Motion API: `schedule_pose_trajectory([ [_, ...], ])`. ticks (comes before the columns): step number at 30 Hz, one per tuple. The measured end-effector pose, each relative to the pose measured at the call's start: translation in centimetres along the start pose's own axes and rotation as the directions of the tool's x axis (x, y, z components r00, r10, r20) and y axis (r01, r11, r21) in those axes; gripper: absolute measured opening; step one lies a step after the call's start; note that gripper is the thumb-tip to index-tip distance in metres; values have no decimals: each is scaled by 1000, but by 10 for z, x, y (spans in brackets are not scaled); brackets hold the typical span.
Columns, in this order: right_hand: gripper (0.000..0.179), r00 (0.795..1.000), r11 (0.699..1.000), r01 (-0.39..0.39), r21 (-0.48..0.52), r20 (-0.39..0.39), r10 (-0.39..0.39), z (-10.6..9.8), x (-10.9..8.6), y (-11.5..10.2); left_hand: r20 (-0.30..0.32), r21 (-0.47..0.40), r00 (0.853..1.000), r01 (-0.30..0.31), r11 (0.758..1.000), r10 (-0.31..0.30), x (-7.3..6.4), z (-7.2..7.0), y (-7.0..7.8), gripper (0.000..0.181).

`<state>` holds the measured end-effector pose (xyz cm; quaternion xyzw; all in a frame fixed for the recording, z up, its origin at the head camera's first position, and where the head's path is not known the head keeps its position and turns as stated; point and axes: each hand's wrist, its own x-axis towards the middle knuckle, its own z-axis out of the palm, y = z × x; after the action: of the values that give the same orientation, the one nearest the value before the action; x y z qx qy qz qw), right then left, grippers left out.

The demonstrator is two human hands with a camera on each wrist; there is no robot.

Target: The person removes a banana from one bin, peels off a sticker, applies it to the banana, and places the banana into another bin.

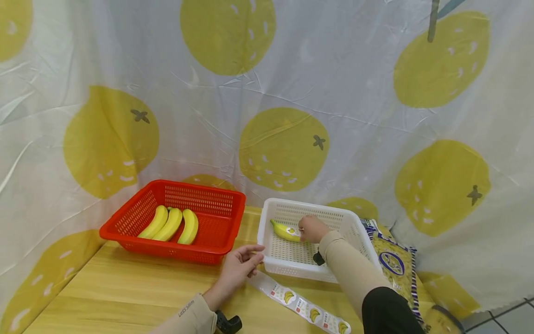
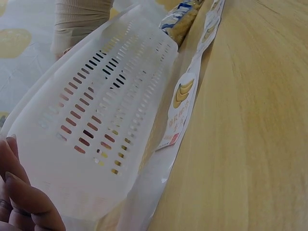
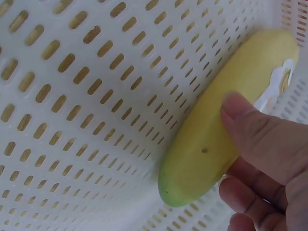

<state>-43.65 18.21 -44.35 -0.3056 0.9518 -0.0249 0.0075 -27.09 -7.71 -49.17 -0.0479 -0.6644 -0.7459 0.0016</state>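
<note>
A yellow banana (image 1: 287, 231) with a white banana-picture sticker (image 3: 285, 79) lies in the white perforated basket (image 1: 308, 269). My right hand (image 1: 314, 228) holds this banana. In the right wrist view, its thumb lies on the peel near the sticker, the other fingers curled on the far side. At the basket's near left corner is my left hand (image 1: 240, 265), fingers loosely bent, fingertips at the rim and nothing gripped. A strip of banana stickers (image 1: 306, 306) runs along the table in front of the basket, its plain end close to the left hand.
On the left stands a red basket (image 1: 214, 254) with three bananas (image 1: 170, 225). A yellow printed bag (image 1: 394, 262) leans right of the white basket. Behind the wooden table (image 1: 137, 290) hangs a lemon-patterned curtain (image 1: 354, 153).
</note>
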Motion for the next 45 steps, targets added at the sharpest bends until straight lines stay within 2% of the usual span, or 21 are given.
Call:
schedule_pose_trajectory([
  [5, 27, 994, 994, -103, 30, -22, 103, -8, -4, -7, 5, -3, 1000, 8, 1000, -8, -1, 0, 2, 33],
  [8, 28, 992, 992, -123, 33, -28, 124, -11, -4, -10, 9, -7, 1000, -10, 1000, 10, -1, 1, 2, 32],
  [12, 29, 992, 992, -121, 18, -21, 122, -11, -2, -9, 11, -9, 999, -42, 999, 42, -1, 1, 2, 32],
  [16, 30, 993, 992, -121, 22, -12, 121, -7, 0, -6, 14, -16, 999, -29, 999, 29, -1, 0, 0, 34],
  [20, 26, 997, 995, -80, 52, 1, 80, -9, 2, -2, 8, -2, 1000, -18, 1000, 18, -1, -1, 0, 34],
  [22, 21, 998, 995, -59, 82, 8, 59, -12, 2, 0, 3, 17, 1000, -26, 1000, 26, -1, -1, 1, 32],
  [26, 12, 997, 981, -73, 180, 28, 69, -22, 0, -1, 10, 43, 999, -42, 998, 42, -3, -1, 1, 35],
  [30, 13, 993, 941, -95, 324, -35, 112, -43, -7, -14, 22, 47, 998, -56, 997, 55, -6, 1, 4, 36],
  [33, 16, 969, 865, -105, 490, -144, 200, -60, -18, -31, 42, 48, 997, -74, 996, 72, -9, 1, 11, 34],
  [35, 19, 941, 801, -85, 592, -217, 260, -70, -28, -46, 63, 53, 993, -105, 993, 102, -11, 0, 19, 31],
  [37, 21, 908, 764, -37, 644, -297, 294, -73, -35, -63, 86, 62, 985, -155, 986, 149, -12, -2, 29, 27],
  [39, 18, 883, 742, 17, 670, -358, 303, -72, -42, -81, 103, 78, 972, -218, 973, 209, -13, -6, 41, 24],
  [41, 16, 858, 729, 70, 681, -414, 305, -67, -46, -99, 119, 105, 953, -291, 951, 278, -13, -13, 54, 22],
  [45, 8, 807, 714, 182, 676, -518, 285, -52, -49, -133, 105, 186, 922, -386, 904, 372, -13, -39, 85, 20],
])
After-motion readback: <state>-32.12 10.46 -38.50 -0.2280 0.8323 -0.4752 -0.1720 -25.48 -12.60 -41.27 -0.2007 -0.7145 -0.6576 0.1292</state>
